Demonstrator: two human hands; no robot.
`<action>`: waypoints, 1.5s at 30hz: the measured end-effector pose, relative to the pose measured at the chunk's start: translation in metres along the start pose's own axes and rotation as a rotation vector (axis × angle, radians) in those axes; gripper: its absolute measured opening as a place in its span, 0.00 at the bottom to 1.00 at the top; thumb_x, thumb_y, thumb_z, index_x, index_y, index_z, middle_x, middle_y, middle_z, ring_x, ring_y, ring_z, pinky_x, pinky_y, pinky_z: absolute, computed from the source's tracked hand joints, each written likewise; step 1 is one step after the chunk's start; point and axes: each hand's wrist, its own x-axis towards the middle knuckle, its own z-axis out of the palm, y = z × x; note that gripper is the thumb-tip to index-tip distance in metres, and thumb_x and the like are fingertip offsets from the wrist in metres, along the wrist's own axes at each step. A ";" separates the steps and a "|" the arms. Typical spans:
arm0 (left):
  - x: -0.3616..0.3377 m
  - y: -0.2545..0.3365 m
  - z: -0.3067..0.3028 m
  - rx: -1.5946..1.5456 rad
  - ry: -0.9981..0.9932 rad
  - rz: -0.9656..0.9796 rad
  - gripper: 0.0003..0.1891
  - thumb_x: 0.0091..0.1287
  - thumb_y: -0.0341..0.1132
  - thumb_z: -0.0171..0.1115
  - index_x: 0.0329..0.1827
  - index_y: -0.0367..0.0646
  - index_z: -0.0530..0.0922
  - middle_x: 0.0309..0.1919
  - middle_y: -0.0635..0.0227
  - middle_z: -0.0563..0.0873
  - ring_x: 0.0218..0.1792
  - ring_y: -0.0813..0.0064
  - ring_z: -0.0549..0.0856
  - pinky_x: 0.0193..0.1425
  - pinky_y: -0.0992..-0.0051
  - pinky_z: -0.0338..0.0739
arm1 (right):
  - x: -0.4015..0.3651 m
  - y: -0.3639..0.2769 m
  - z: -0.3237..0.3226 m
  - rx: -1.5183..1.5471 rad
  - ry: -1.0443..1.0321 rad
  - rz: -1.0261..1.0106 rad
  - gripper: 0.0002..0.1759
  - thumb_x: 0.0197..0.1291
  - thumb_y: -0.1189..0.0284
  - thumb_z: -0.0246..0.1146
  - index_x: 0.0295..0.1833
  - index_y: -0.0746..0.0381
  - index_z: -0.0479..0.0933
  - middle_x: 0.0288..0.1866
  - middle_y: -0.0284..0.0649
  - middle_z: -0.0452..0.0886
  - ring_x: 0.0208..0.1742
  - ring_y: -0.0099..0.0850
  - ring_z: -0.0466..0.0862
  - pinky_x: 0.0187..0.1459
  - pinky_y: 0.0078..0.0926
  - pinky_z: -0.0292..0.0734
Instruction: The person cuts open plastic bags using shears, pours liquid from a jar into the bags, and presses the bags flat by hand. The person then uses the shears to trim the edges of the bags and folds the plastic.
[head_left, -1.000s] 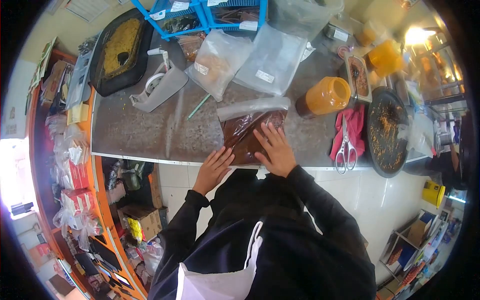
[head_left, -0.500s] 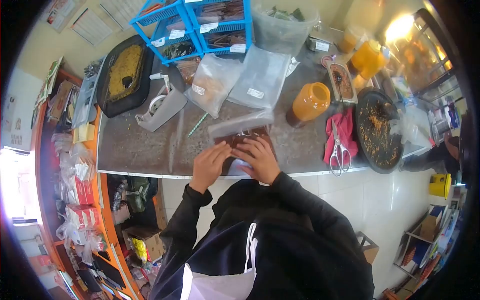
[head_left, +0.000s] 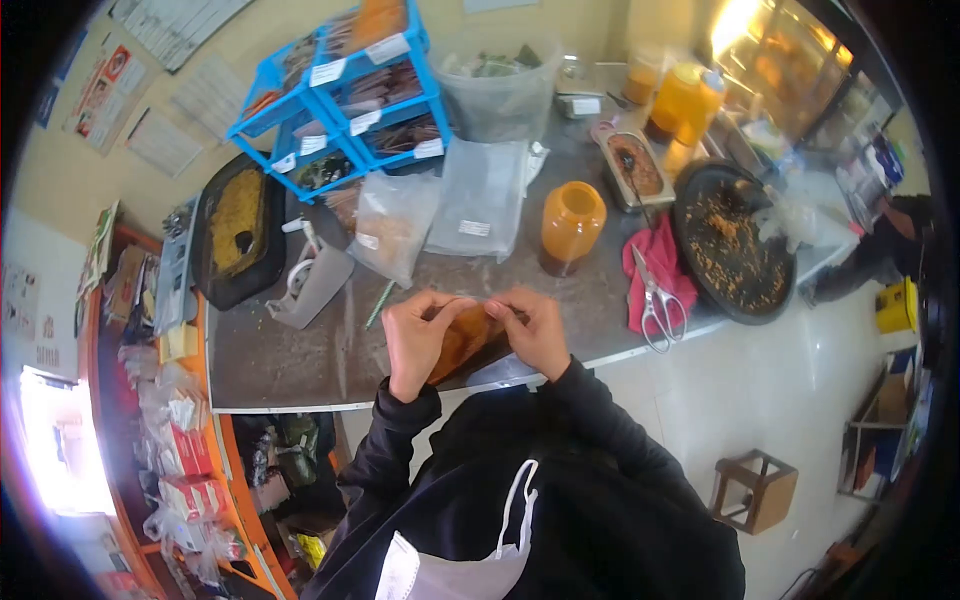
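Between my two hands hangs a clear plastic bag (head_left: 462,338) with orange-brown contents, held up by its top edge over the front of the dark table. My left hand (head_left: 413,342) pinches the left corner of that edge between thumb and fingers. At the right corner, my right hand (head_left: 537,330) grips in the same way. Just beyond the hands lie a green striped stick (head_left: 380,304), a plastic bag of pale orange food (head_left: 392,225) and a pile of flat clear bags (head_left: 478,195). An orange-brown jar (head_left: 573,228) stands behind my right hand.
A grey tape dispenser (head_left: 318,288) and a black tray of yellow food (head_left: 238,230) are at the left. Scissors (head_left: 656,305) lie on a red cloth (head_left: 640,262) beside a round black pan (head_left: 735,290). Blue stacked baskets (head_left: 350,105) stand behind. A person's dark sleeve (head_left: 870,250) shows far right.
My hands have gone from pressing flat on the bag on the table to pinching its top edge and lifting it upright. The head view has shifted and tilted.
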 end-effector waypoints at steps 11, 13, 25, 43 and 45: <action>0.003 -0.033 0.051 0.178 0.163 0.479 0.03 0.68 0.26 0.63 0.35 0.37 0.81 0.24 0.57 0.79 0.22 0.73 0.79 0.29 0.74 0.71 | -0.078 0.136 -0.182 -1.165 0.665 0.194 0.19 0.56 0.68 0.71 0.50 0.63 0.76 0.46 0.49 0.77 0.47 0.49 0.77 0.49 0.44 0.72; 0.005 -0.020 0.046 0.188 0.099 0.418 0.03 0.67 0.25 0.64 0.35 0.36 0.81 0.24 0.59 0.81 0.22 0.76 0.78 0.29 0.75 0.71 | -0.082 0.139 -0.192 -1.107 0.547 0.258 0.23 0.53 0.68 0.73 0.53 0.63 0.76 0.46 0.49 0.77 0.49 0.50 0.79 0.49 0.44 0.75; 0.030 -0.026 0.018 -0.059 -0.316 0.134 0.02 0.66 0.23 0.66 0.37 0.33 0.84 0.29 0.69 0.86 0.30 0.85 0.80 0.33 0.81 0.73 | -0.155 0.037 -0.222 -0.388 0.352 0.396 0.19 0.55 0.78 0.64 0.55 0.68 0.75 0.41 0.45 0.78 0.37 0.34 0.79 0.43 0.28 0.76; 0.038 0.026 -0.007 0.138 -0.456 0.346 0.05 0.60 0.25 0.70 0.38 0.38 0.86 0.34 0.68 0.78 0.36 0.73 0.79 0.41 0.75 0.73 | 0.002 -0.020 -0.140 -0.436 -0.419 -0.210 0.30 0.45 0.67 0.72 0.56 0.70 0.79 0.43 0.45 0.76 0.41 0.40 0.82 0.45 0.33 0.78; 0.039 0.023 -0.007 0.156 -0.439 0.364 0.05 0.59 0.26 0.71 0.38 0.38 0.86 0.34 0.67 0.76 0.36 0.72 0.79 0.40 0.74 0.74 | 0.011 -0.016 -0.135 -0.423 -0.430 -0.244 0.30 0.45 0.67 0.72 0.55 0.70 0.80 0.43 0.45 0.77 0.40 0.39 0.82 0.44 0.33 0.78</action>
